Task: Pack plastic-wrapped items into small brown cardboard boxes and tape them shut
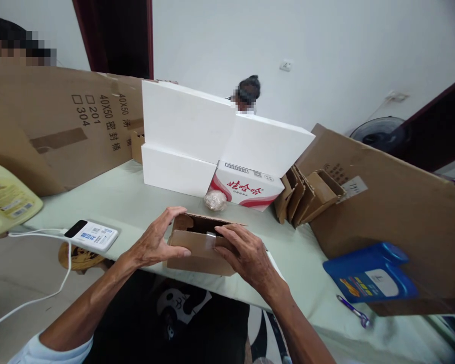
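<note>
A small brown cardboard box (pixel 197 256) stands at the table's near edge, its top partly open onto a dark inside. My left hand (pixel 155 240) grips its left end, thumb on the front face and fingers over the far corner. At the right end, my right hand (pixel 248 255) holds the top edge, with fingertips reaching over the opening and the thumb at the front. A shiny strip of clear tape (pixel 211 239) sticks at the front rim beside the right fingers. Behind the box lies a ball of crumpled clear plastic (pixel 215 200).
White boxes (pixel 185 121) and a red-and-white carton (pixel 248 186) form a wall behind. Open brown boxes (pixel 307 194) lean at right, near a blue bottle (pixel 369 275) and a purple-handled tool (pixel 352 310). Left are a cabled power bank (pixel 92 235) and yellow jug (pixel 7 199). Two people are beyond.
</note>
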Demonstrator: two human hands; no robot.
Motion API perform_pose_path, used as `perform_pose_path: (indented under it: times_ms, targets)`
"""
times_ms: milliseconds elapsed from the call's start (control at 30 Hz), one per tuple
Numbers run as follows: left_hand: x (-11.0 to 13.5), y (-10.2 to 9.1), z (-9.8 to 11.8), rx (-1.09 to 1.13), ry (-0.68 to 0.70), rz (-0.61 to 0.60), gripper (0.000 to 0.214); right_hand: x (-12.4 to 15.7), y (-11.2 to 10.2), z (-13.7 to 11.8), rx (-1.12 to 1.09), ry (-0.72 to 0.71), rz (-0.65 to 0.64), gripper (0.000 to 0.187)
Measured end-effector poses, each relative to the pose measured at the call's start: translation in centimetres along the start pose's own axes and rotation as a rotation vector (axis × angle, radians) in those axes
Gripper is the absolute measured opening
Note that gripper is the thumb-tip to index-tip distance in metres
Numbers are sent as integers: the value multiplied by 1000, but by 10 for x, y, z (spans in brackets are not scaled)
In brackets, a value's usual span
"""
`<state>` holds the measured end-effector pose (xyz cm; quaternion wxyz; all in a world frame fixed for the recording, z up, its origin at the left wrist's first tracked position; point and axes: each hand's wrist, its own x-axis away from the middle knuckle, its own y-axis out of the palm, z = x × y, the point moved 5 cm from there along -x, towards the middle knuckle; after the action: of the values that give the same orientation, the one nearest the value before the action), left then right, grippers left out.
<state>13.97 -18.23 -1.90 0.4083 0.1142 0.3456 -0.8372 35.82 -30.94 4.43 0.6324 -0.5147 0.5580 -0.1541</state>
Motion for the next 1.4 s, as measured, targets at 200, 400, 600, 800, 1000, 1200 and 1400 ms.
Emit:
perform_pose_path:
  times_ms: [200,400,600,800,1000,1200,1400]
  targets:
    - [-1,0,7,-17,42,-30,60,-9,4,-6,-9,-35,78,25]
    - [6,4,3,-46,19,-58,49,-16,5,-11,-64,-51,130,12]
    - [14,8,7,-55,-4,-74,34,-18,5,-14,-101,-88,198,17]
    - [16,9,15,-31,-45,-32,34,-15,12,-8,-196,-37,174,17]
    - [16,12,16,-75,-12,-46,32,-15,10,-8,-196,-18,185,16]
    - [24,15,13,-162,75,-126,55,-13,18,-7,-249,-7,179,17]
    - [29,17,18,-217,199,-110,78,-12,9,-4,-395,154,240,14]
